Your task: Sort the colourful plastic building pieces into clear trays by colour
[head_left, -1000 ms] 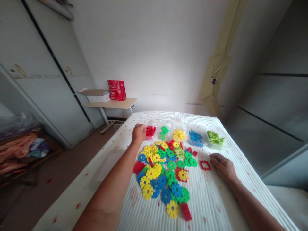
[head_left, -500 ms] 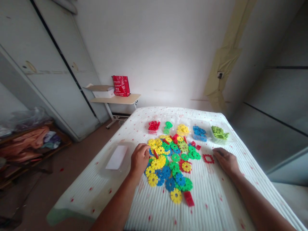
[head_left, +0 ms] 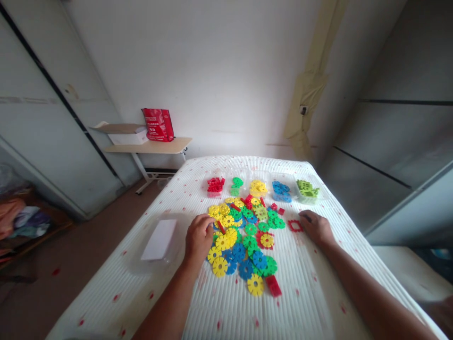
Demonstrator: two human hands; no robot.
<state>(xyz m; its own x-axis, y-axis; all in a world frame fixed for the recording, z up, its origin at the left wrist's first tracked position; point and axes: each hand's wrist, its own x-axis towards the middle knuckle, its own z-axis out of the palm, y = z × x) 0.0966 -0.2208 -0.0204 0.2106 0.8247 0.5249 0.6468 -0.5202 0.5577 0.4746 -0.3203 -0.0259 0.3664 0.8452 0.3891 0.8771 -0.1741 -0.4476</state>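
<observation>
A pile of flat plastic gear-shaped pieces in yellow, green, blue and red lies on the white ribbed cloth of the bed. My left hand rests at the pile's left edge with its fingers curled; what is under them is hidden. My right hand lies flat, palm down, right of the pile, beside a red square frame piece. Behind the pile is a row of clear tubs holding red, green, yellow, blue and light-green pieces.
A clear shallow tray with a white sheet sits left of my left hand. Off the bed's far left corner stands a small table with a red bag and an open box. Cupboards line both sides.
My left hand came back from the red tub at the far row to the pile's left edge. My right hand stayed beside the red frame. The view shifted slightly.
</observation>
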